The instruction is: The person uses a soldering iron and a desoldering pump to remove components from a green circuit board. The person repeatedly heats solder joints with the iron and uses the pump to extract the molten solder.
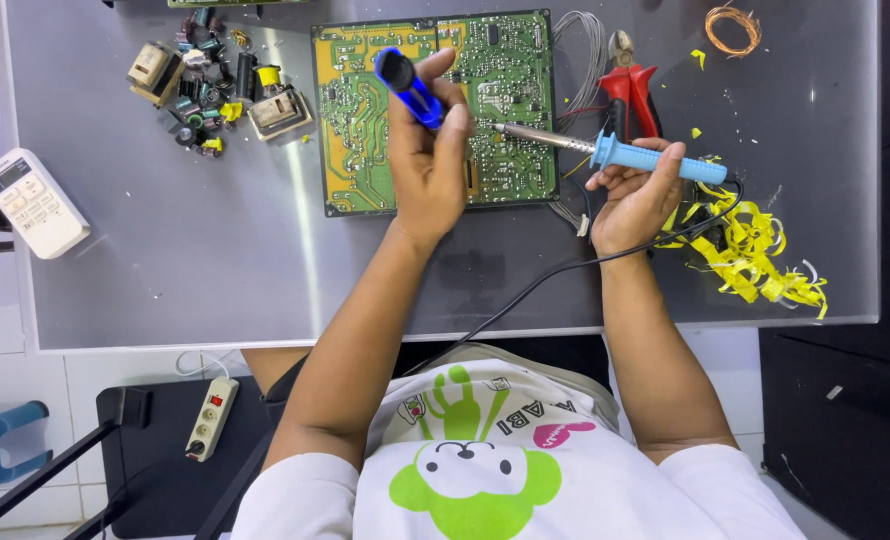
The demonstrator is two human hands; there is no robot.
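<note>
A blue suction pump point(410, 88) is being gripped in the closed left hand point(427, 165), its lower end being pointed down over the green circuit board point(360, 120). A soldering iron point(605, 152) is being clamped by its light-blue handle in the right hand point(637, 200), its metal tip being laid across the board's right part, just beside the pump. The board is being supported flat on the grey table point(215, 260). Red-handled cutters point(630, 95) are being kept just behind the iron. Yellow shreds point(755, 255) are being left right of the right hand, loose parts point(210, 95) and a white remote point(33, 202) well to the left.
</note>
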